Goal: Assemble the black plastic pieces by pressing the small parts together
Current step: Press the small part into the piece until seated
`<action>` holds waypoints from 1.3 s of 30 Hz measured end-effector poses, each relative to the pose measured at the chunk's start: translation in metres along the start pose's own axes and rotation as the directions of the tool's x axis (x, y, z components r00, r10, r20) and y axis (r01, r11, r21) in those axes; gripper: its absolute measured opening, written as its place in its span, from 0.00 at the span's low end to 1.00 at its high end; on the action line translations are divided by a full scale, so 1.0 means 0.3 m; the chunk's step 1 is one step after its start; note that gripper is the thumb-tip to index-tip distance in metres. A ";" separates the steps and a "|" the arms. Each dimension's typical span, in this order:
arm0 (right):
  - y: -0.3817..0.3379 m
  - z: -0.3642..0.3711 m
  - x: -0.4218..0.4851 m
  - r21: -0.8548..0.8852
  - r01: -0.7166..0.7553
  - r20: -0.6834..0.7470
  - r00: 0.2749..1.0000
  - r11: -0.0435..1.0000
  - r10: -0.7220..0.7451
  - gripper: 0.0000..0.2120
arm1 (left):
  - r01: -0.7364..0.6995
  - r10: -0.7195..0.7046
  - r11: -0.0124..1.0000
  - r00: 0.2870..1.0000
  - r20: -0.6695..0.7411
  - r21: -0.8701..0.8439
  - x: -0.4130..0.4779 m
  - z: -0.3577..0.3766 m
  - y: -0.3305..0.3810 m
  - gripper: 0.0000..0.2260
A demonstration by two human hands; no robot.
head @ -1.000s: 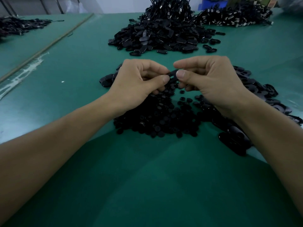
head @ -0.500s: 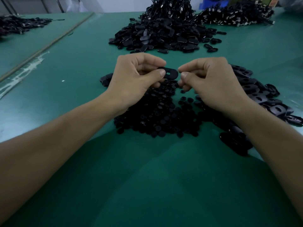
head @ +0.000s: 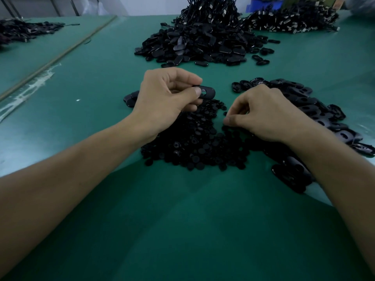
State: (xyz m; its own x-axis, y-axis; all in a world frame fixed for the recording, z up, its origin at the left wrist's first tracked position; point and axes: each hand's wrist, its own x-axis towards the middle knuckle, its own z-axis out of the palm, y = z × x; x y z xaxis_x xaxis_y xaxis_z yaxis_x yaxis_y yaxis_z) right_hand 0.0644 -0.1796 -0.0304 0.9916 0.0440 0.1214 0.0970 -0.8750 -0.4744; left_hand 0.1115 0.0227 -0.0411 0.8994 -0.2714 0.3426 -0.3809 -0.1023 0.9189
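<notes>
Head view. A heap of small round black plastic parts (head: pixel 194 145) lies on the green counter (head: pixel 182 220), and every place below is given from it.

Just over the heap's far edge the left hand (head: pixel 162 102) is raised. Its thumb and forefinger pinch one end of a flat oblong black plastic piece (head: pixel 208 92) with a hole through it. The piece juts out to the right, roughly level and clear of the heap.

The right hand (head: pixel 263 114) is down at the heap's right edge, fingers curled, with the thumb tip brought against the forefinger right at the small parts. Whether it has one between them cannot be told. The two hands are apart.

To the right of the heap and touching it spreads a pile of slotted oblong black pieces (head: pixel 308 104), which runs behind the right wrist. A few glossy oblong pieces (head: pixel 290 175) lie at the heap's near right, beside the right forearm. At the heap's far left, two dark oblong pieces (head: pixel 129 98) show behind the left hand.

Well beyond the heap rises a large mound of black pieces (head: pixel 198 45). A far pile with metal ends (head: pixel 294 23) lies to the right of the mound. Far off to the heap's left lies another dark pile (head: pixel 24 31).
</notes>
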 end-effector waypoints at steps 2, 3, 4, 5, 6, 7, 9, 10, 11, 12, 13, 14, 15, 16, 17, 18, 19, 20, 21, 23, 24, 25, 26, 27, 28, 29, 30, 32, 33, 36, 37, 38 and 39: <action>-0.008 0.008 0.003 -0.019 0.012 0.016 1.000 1.000 -0.012 0.11 | 0.009 -0.009 1.000 1.000 -0.002 -0.009 -0.002 0.001 0.001 0.06; -0.010 0.012 0.003 -0.028 0.020 0.021 1.000 0.999 -0.020 0.11 | 0.015 -0.015 1.000 1.000 -0.002 -0.014 -0.003 0.002 0.001 0.06; -0.011 0.015 0.003 -0.038 0.032 0.025 0.999 0.999 -0.031 0.10 | 0.019 -0.019 1.000 1.000 -0.003 -0.019 -0.004 0.004 0.000 0.06; -0.013 0.018 0.001 -0.041 0.047 0.025 0.999 0.998 -0.046 0.08 | 0.024 -0.024 0.999 1.000 -0.005 -0.022 -0.004 0.005 0.000 0.06; -0.013 0.020 0.000 -0.029 0.061 0.016 0.998 0.998 -0.061 0.06 | 0.028 -0.029 0.999 1.000 -0.007 -0.023 -0.004 0.005 -0.001 0.06; -0.014 0.020 -0.002 -0.001 0.074 -0.004 0.997 0.997 -0.074 0.05 | 0.034 -0.034 0.999 0.999 -0.011 -0.024 -0.004 0.005 -0.001 0.06; -0.019 0.016 -0.007 0.066 0.104 -0.064 0.993 0.992 -0.100 0.03 | 0.050 -0.050 0.998 0.999 -0.016 -0.029 -0.002 0.004 -0.001 0.06; -0.023 0.014 -0.009 0.088 0.125 -0.096 0.989 0.988 -0.117 0.03 | 0.060 -0.060 0.998 0.998 -0.018 -0.035 -0.001 0.003 -0.001 0.06; -0.028 0.011 -0.011 0.097 0.148 -0.128 0.983 0.984 -0.135 0.03 | 0.070 -0.071 0.997 0.997 -0.018 -0.044 -0.001 0.003 -0.001 0.06; -0.032 0.010 -0.013 0.097 0.169 -0.157 0.976 0.981 -0.152 0.03 | 0.078 -0.079 0.996 0.997 -0.018 -0.052 -0.001 0.003 -0.001 0.06; -0.035 0.009 -0.015 0.100 0.185 -0.181 0.970 0.978 -0.165 0.04 | 0.083 -0.084 0.995 0.996 -0.017 -0.058 -0.002 0.004 -0.001 0.06; -0.038 0.008 -0.017 0.112 0.196 -0.199 0.965 0.974 -0.172 0.05 | 0.085 -0.086 0.994 0.996 -0.015 -0.061 -0.002 0.004 -0.001 0.05; -0.039 0.009 -0.018 0.129 0.203 -0.212 0.962 0.971 -0.173 0.06 | 0.086 -0.087 0.994 0.996 -0.014 -0.062 -0.002 0.005 -0.001 0.05; -0.040 0.010 -0.019 0.148 0.203 -0.223 0.960 0.968 -0.167 0.08 | 0.087 -0.088 0.994 0.996 -0.013 -0.061 -0.003 0.006 0.000 0.06; -0.040 0.011 -0.019 0.168 0.199 -0.234 0.959 0.965 -0.157 0.09 | 0.088 -0.089 0.994 0.996 -0.011 -0.062 -0.004 0.006 0.001 0.06; -0.040 0.013 -0.018 0.191 0.197 -0.245 0.958 0.962 -0.147 0.10 | 0.090 -0.091 0.994 0.996 -0.009 -0.064 -0.004 0.007 0.001 0.06; -0.039 0.014 -0.016 0.220 0.195 -0.253 0.958 0.956 -0.137 0.10 | 0.090 -0.090 0.994 0.996 -0.006 -0.066 -0.005 0.008 0.002 0.06; -0.039 0.014 -0.015 0.253 0.191 -0.258 0.958 0.948 -0.124 0.10 | 0.087 -0.087 0.994 0.996 -0.003 -0.065 -0.006 0.009 0.003 0.06; -0.039 0.014 -0.015 0.288 0.185 -0.260 0.959 0.940 -0.109 0.10 | 0.081 -0.081 0.995 0.997 0.001 -0.061 -0.007 0.010 0.004 0.06; -0.040 0.013 -0.015 0.341 0.176 -0.265 0.960 0.923 -0.085 0.10 | 0.065 -0.065 0.997 0.998 0.010 -0.048 -0.010 0.012 0.007 0.06; -0.042 0.013 -0.015 0.360 0.176 -0.268 0.960 0.916 -0.080 0.09 | 0.055 -0.054 0.998 0.998 0.014 -0.043 -0.012 0.013 0.008 0.07; -0.044 0.013 -0.015 0.376 0.179 -0.271 0.959 0.909 -0.077 0.08 | 0.044 -0.043 0.998 0.999 0.018 -0.037 -0.013 0.015 0.009 0.07; -0.047 0.013 -0.016 0.390 0.182 -0.274 0.959 0.903 -0.075 0.07 | 0.034 -0.033 0.999 0.999 0.020 -0.030 -0.015 0.018 0.009 0.08; -0.049 0.013 -0.017 0.405 0.183 -0.276 0.959 0.896 -0.072 0.06 | 0.023 -0.023 1.000 1.000 0.021 -0.020 -0.016 0.020 0.009 0.09; -0.052 0.013 -0.017 0.418 0.183 -0.279 0.958 0.890 -0.066 0.05 | 0.013 -0.013 1.000 1.000 0.021 -0.009 -0.017 0.023 0.008 0.09; -0.054 0.014 -0.017 0.425 0.183 -0.283 0.957 0.887 -0.062 0.05 | 0.005 -0.005 1.000 1.000 0.020 -0.003 -0.017 0.024 0.008 0.09; -0.056 0.014 -0.017 0.427 0.183 -0.288 0.956 0.885 -0.059 0.04 | 0.000 0.000 1.000 1.000 0.019 -0.004 -0.017 0.026 0.008 0.10; -0.058 0.017 -0.014 0.430 0.174 -0.295 0.954 0.886 -0.044 0.03 | -0.008 0.008 1.000 1.000 0.021 -0.014 -0.017 0.027 0.009 0.10; -0.058 0.018 -0.012 0.431 0.165 -0.295 0.955 0.887 -0.034 0.02 | -0.011 0.012 1.000 1.000 0.023 -0.016 -0.017 0.027 0.010 0.10; -0.058 0.023 -0.008 0.429 0.148 -0.294 0.956 0.891 -0.017 0.03 | -0.017 0.018 1.000 0.999 0.028 -0.015 -0.018 0.028 0.013 0.09; -0.058 0.024 -0.007 0.425 0.146 -0.296 0.955 0.893 -0.015 0.03 | -0.018 0.018 1.000 0.999 0.030 -0.016 -0.019 0.030 0.013 0.09; -0.060 0.025 -0.006 0.422 0.146 -0.298 0.954 0.895 -0.015 0.04 | -0.017 0.018 1.000 0.999 0.032 -0.019 -0.020 0.032 0.012 0.09; -0.062 0.026 -0.007 0.419 0.148 -0.300 0.954 0.896 -0.017 0.05 | -0.016 0.017 1.000 0.999 0.034 -0.024 -0.020 0.033 0.013 0.10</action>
State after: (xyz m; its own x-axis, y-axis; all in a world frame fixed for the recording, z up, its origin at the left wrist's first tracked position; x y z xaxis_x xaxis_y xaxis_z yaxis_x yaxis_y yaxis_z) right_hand 0.0614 -0.1599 -0.0286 0.9185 -0.0875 0.3855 0.2692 -0.5757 -0.7721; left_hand 0.1025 0.0144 -0.0417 0.8850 -0.3058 0.3512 -0.3902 -0.0751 0.9177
